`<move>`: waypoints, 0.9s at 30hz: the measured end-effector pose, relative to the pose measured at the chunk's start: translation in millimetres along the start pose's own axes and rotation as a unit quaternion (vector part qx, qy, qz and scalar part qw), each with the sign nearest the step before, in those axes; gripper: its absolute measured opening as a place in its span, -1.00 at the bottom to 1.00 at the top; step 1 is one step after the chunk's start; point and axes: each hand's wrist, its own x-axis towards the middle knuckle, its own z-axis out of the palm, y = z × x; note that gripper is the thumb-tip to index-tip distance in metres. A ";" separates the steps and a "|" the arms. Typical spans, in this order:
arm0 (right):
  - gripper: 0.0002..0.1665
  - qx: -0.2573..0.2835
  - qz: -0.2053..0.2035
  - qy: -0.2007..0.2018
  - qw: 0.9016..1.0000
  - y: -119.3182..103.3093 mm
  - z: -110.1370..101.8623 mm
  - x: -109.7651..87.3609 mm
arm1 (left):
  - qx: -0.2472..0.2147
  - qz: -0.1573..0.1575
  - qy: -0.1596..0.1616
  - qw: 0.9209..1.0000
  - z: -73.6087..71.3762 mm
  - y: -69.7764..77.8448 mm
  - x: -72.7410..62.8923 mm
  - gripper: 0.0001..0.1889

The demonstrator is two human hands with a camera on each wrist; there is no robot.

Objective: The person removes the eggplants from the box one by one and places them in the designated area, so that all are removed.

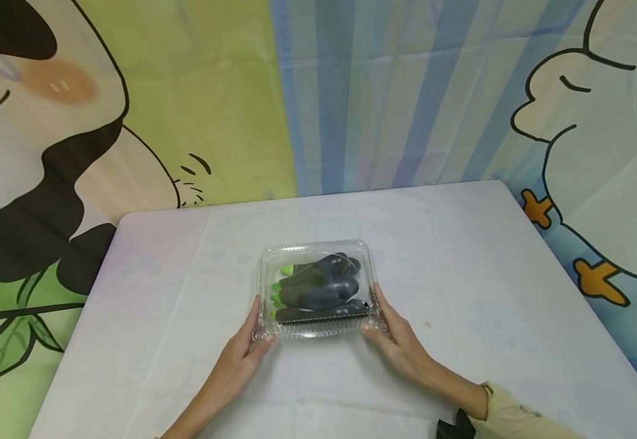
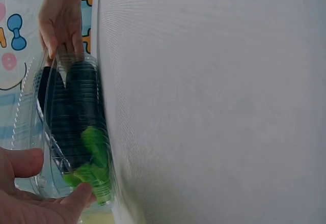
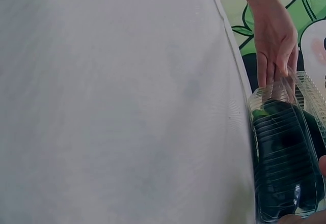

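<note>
Beige sleeve (image 1: pixel 521 413) nearest, right of a clear container (image 1: pixel 318 333) gripped at both ends
In the head view, the container, filled with eggplants (image 1: pixel 318 294), is gripped over the white table (image 1: pixel 186 286), its left end by the left hand (image 1: pixel 241 350), its right by the right hand (image 1: pixel 400 344). In the left wrist view, its plastic seems thin; buckling might be caused by squeezing. In the right wrist view, its fastening cannot be judged; if loose, eggplants could be spilled by tilting.

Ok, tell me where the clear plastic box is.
In the head view, the clear plastic box is below centre, between the left hand and the right hand, with eggplants inside.
</note>
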 end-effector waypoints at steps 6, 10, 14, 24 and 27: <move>-0.05 -0.013 0.007 0.004 1.000 -0.5 1.1 -2.3 | 0.007 -0.003 0.003 1.000 0.7 -0.8 -0.9 -0.22; -0.06 -0.017 0.006 0.007 1.000 -0.9 0.4 -1.3 | 0.013 0.003 0.008 1.000 0.5 -0.2 -1.1 -0.23; -0.06 -0.015 -0.003 0.009 1.000 -1.0 0.1 -0.1 | 0.015 0.002 0.009 1.000 0.7 -0.1 -2.0 -0.24; -0.06 -0.019 -0.006 0.009 1.000 -1.3 2.1 -0.3 | 0.011 0.000 0.012 1.000 1.1 -1.6 -1.9 -0.26; -0.07 -0.023 -0.006 0.011 1.000 -1.4 2.7 0.1 | 0.013 0.004 0.017 1.000 1.1 -2.2 -1.6 -0.26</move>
